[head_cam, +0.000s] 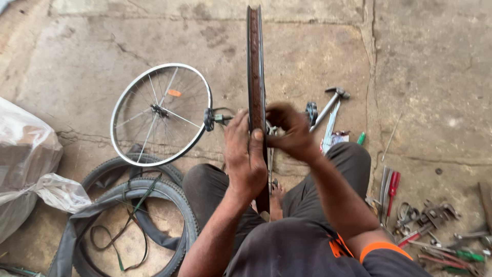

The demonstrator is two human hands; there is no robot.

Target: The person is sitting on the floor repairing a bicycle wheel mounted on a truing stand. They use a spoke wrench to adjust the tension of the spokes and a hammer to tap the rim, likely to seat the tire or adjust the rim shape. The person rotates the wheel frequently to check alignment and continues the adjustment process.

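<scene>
Your left hand (246,159) grips the upright, rust-brown metal bicycle rim (254,77) seen edge-on btwn your knees; your right hand (292,131) pinches at its right side, fingers curled, exact hold unclear. Silver spoked wheel (160,114) lies flat on the cracked concrete floor (77,66) to the left, black rubber tyres (138,205) w/ inner tube just below it. Clear plastic bag (25,159), contents unclear, at far left. Scattered hand tools (425,225) at right.

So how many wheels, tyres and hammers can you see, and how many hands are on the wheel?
Wheels: 2, the upright rim and the spoked wheel
Tyres: 2, tyre and second tyre
Hammers: 1, hammer
Hands on the rim: 2, left hand and right hand
Total: 7
</scene>
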